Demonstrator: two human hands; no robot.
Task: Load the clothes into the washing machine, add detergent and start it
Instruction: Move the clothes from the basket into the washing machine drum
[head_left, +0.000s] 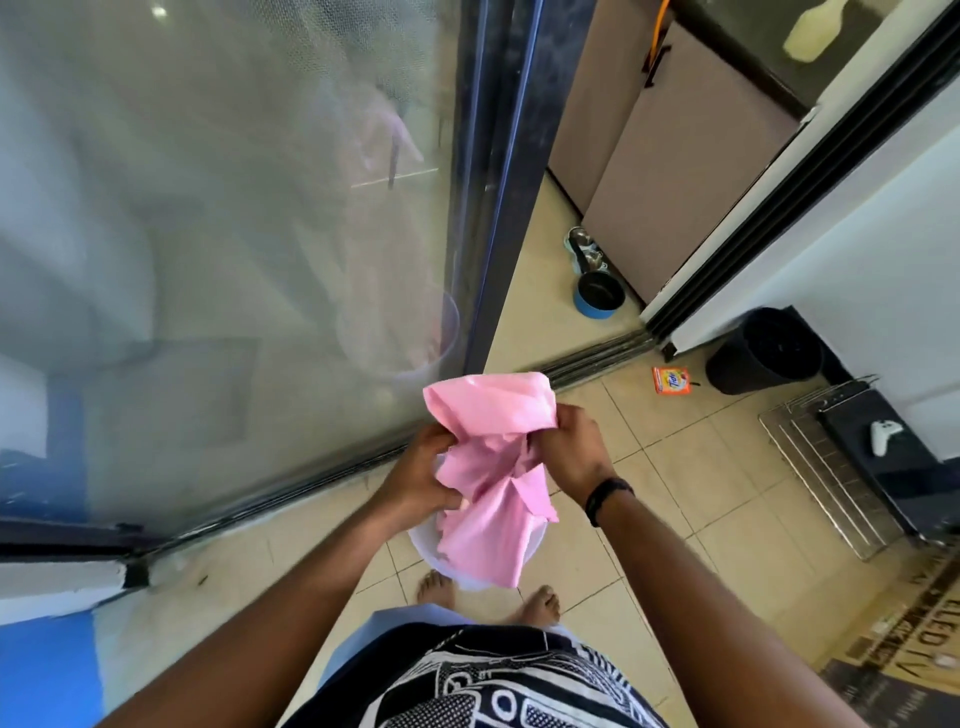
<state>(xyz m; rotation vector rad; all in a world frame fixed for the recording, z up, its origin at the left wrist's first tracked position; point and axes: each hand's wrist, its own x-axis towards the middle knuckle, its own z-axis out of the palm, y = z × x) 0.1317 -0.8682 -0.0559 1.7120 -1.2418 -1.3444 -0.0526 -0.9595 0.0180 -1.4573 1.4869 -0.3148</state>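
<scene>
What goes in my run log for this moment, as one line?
stage: loading clothes | left hand: grips pink shirt | right hand: grips pink shirt | white bucket: under shirt | detergent box: on floor

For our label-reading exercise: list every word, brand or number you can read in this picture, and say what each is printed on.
"Tide": on the orange detergent box lying on the floor tiles.
"LED TV": large letters, partly cut off, on the cardboard box at the right edge; its smaller print is too blurred to read.
Nothing readable on the pink garment.
</scene>
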